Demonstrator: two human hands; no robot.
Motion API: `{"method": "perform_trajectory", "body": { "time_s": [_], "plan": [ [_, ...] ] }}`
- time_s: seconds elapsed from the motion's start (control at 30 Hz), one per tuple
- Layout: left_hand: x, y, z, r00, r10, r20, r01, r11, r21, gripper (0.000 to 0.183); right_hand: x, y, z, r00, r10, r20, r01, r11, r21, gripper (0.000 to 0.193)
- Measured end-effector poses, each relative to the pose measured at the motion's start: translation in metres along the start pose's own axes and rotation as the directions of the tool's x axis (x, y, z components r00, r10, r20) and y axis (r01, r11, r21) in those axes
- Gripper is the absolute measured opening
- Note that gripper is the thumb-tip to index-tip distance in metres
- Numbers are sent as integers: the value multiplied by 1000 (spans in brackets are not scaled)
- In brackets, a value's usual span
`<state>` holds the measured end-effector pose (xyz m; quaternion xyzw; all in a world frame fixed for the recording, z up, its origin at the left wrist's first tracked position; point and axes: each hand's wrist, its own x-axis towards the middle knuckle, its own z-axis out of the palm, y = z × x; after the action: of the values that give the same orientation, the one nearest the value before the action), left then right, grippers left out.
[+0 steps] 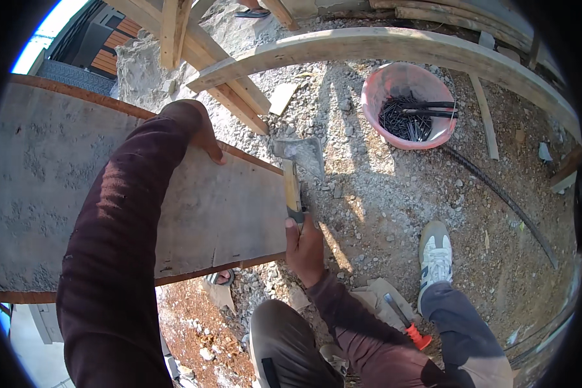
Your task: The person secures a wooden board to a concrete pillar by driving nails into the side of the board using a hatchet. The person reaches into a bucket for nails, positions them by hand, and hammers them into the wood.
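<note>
A broad grey-faced board [220,213] with reddish-brown edges extends from the left toward the middle. My left hand [197,126] grips its far edge, a finger or thumb lying against the face and the other fingers mostly hidden. At the board's right end, my right hand [305,251] is closed around a tool with a yellow shaft [292,184] and dark grey grip. The tool points away from me, close beside the board end. Its head cannot be made out clearly against a grey flat shape [304,154] beyond it.
A pink bucket [373,107] holds many dark nails and black-handled tools. Timber beams [381,44] cross the far side. A chisel with a red-orange guard [419,337] lies near my leg. A dark ribbed bar [504,197] curves over gravel. Another person's foot [252,13] shows at top.
</note>
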<state>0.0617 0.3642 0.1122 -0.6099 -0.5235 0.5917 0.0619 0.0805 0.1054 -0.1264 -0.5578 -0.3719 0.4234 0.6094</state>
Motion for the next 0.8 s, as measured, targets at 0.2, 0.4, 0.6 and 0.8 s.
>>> {"method": "perform_trajectory", "body": {
  "time_s": [0.2, 0.4, 0.6, 0.8],
  "plan": [
    [6, 0, 0, 998, -7, 55, 8, 1000, -15, 89, 9, 10, -4, 996, -76, 51, 87, 959, -268, 34],
    [2, 1, -1, 1000, 25, -11, -25, 1000, -4, 90, 7, 16, 5, 998, 7, -63, -19, 981, -192, 35],
    [3, 0, 0, 999, 52, 5, -52, 998, -21, 88, 1, 26, 12, 998, 56, 29, -46, 965, -257, 36],
    [2, 3, -1, 998, 44, 41, -44, 999, -16, 85, 2, 33, 22, 946, 290, -146, -150, 790, 595, 38]
  ]
}}
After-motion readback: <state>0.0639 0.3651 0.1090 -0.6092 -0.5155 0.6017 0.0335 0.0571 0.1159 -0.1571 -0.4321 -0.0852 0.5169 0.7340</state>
